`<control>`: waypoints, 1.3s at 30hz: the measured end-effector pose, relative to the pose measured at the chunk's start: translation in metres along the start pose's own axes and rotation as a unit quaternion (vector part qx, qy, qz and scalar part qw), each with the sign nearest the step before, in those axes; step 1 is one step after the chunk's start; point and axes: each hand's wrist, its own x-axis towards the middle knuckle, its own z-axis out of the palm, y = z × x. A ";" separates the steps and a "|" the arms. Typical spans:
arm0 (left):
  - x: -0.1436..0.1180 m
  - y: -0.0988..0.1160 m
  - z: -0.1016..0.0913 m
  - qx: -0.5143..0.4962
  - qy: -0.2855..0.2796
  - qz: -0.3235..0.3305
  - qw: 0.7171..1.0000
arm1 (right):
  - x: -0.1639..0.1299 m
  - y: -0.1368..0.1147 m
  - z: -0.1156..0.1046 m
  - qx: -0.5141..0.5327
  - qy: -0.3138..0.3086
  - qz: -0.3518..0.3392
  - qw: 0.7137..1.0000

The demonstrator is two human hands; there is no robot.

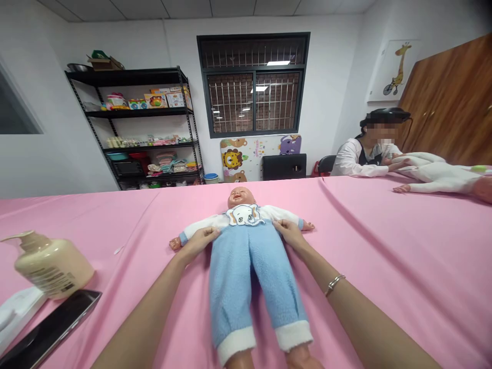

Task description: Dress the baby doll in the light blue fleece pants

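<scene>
As it lies supine, doll (249,246) lengthwise, head away, feet near

Lotion bottle (49,266), phone (49,328) leftward; right open

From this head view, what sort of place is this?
Likely a baby-care training room: a baby doll on a pink-covered table, a shelf of baby supplies, and another person handling a second doll.

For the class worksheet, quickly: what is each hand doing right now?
Left hand: closed, gripping the waistband of the baby doll's blue fleece trousers.
Right hand: closed, gripping the same waistband on the other side.
</scene>
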 end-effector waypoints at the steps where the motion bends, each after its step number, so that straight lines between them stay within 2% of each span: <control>1: 0.000 0.001 0.000 -0.006 -0.001 0.002 1.000 | 0.000 0.004 0.003 -0.015 0.004 -0.003 1.000; 3: 0.002 0.002 0.001 -0.025 0.038 0.013 0.999 | 0.000 0.010 0.007 -0.032 0.001 -0.012 0.999; 5: 0.006 0.000 0.005 -0.029 0.117 0.032 0.992 | 0.000 0.012 0.009 -0.045 0.004 -0.022 0.999; 7: 0.010 -0.004 0.010 0.030 0.162 0.039 0.986 | -0.001 0.013 0.011 -0.061 0.013 -0.027 0.998; 10: 0.011 -0.008 0.018 0.170 0.154 0.016 0.973 | -0.005 0.010 0.013 -0.083 -0.003 -0.031 0.996; 13: 0.009 -0.006 0.021 0.205 0.155 -0.008 0.966 | -0.010 0.005 0.014 -0.089 -0.062 -0.038 0.993; 17: 0.007 -0.001 0.021 0.128 0.163 -0.024 0.978 | -0.014 -0.003 0.009 -0.026 -0.107 0.007 0.994; 21: 0.005 0.001 0.022 -0.034 0.108 -0.048 0.992 | -0.016 -0.010 0.007 0.085 -0.147 0.063 0.984; 24: 0.003 0.004 0.026 -0.147 0.067 -0.037 0.986 | -0.020 -0.014 0.012 0.169 -0.160 0.077 0.970; 27: 0.000 0.007 0.032 -0.216 0.044 -0.017 0.975 | -0.023 -0.016 0.019 0.204 -0.140 0.085 0.965; 32: 0.000 0.005 0.037 -0.230 0.026 -0.012 0.973 | -0.022 -0.016 0.024 0.175 -0.142 0.069 0.972; 39: 0.008 -0.002 0.030 -0.151 0.099 -0.023 0.983 | -0.023 -0.015 0.024 0.168 -0.186 0.077 0.965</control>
